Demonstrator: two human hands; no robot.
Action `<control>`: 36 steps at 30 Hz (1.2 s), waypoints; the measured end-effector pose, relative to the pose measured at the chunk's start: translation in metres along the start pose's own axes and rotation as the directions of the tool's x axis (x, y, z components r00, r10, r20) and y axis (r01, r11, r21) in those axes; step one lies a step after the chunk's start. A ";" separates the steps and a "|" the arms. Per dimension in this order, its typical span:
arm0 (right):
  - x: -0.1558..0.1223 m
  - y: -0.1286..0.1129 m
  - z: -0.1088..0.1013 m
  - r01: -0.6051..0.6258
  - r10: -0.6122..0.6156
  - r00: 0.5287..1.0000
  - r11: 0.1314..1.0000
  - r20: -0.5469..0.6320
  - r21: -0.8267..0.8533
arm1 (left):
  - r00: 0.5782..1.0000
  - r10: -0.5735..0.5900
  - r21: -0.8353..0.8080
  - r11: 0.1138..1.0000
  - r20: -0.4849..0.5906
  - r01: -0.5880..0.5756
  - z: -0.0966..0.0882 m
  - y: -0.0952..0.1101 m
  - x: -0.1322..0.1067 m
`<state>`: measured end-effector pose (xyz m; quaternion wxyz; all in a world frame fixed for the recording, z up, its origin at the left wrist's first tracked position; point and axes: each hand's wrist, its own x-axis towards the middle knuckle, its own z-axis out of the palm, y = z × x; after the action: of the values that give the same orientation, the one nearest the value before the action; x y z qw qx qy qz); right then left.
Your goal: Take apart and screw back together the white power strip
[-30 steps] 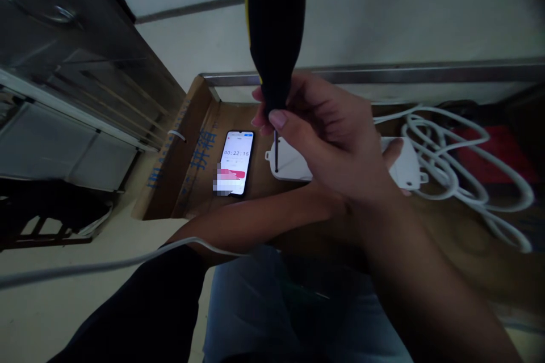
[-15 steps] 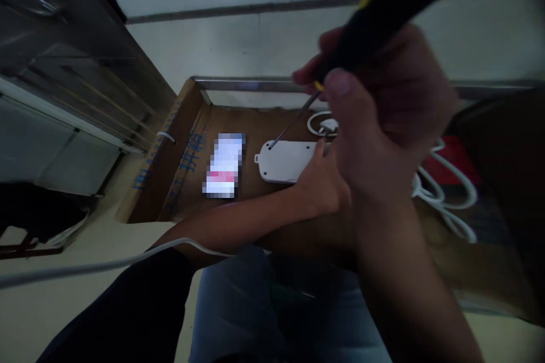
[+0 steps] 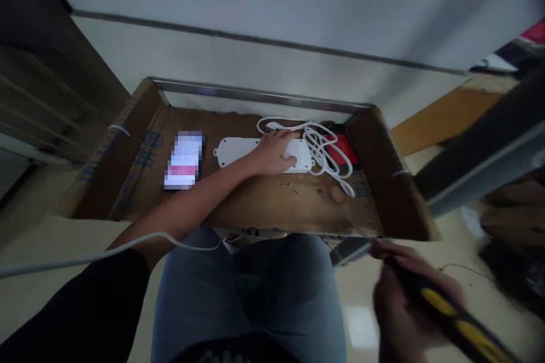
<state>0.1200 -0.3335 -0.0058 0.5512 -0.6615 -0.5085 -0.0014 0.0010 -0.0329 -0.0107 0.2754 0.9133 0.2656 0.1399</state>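
A white power strip (image 3: 238, 150) lies on the cardboard with its screw-holed underside up. My left hand (image 3: 275, 153) reaches across it and grips it near its right half, thumb toward the near side. My right hand (image 3: 404, 300) is closed around a screwdriver (image 3: 443, 306) with a black and yellow handle. It is away from the strip, past the front right corner of the cardboard tray, and blurred by motion. Small screws (image 3: 289, 184) lie loose on the cardboard in front of the strip.
The white cord (image 3: 330, 153) is coiled right of the strip, beside a red item (image 3: 344, 148). A phone (image 3: 183, 160) with a lit screen lies left. The cardboard tray (image 3: 400, 181) has raised side walls. A pale cable (image 3: 85, 261) crosses over my left arm.
My right hand has brought the screwdriver from a hole at the strip's left end down and right, off the tray. The view has shifted. My left hand stays on the strip.
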 end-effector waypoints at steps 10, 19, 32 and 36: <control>-0.011 0.067 0.004 0.305 -0.247 0.927 0.934 0.284 -0.184 | 0.938 -0.172 0.169 0.959 -0.301 0.230 -0.041 -0.025 -0.072; 0.044 0.096 -0.003 0.411 -0.175 0.750 0.879 0.638 -0.241 | 0.845 -0.315 -0.164 0.949 -0.432 0.270 -0.013 -0.056 -0.108; 0.111 0.058 0.010 0.622 -0.169 0.541 0.739 0.824 -0.257 | 0.827 -0.267 -0.221 0.959 -0.495 0.177 -0.007 -0.066 -0.114; 0.148 0.039 0.029 0.656 -0.229 0.537 0.719 0.812 -0.231 | 0.822 -0.248 -0.216 0.964 -0.513 0.156 -0.007 -0.060 -0.115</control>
<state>0.2016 -0.2077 0.0377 0.0800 -0.5649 -0.8211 -0.0161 -0.1208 -0.0524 -0.0519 0.2780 0.7785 0.4147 0.3803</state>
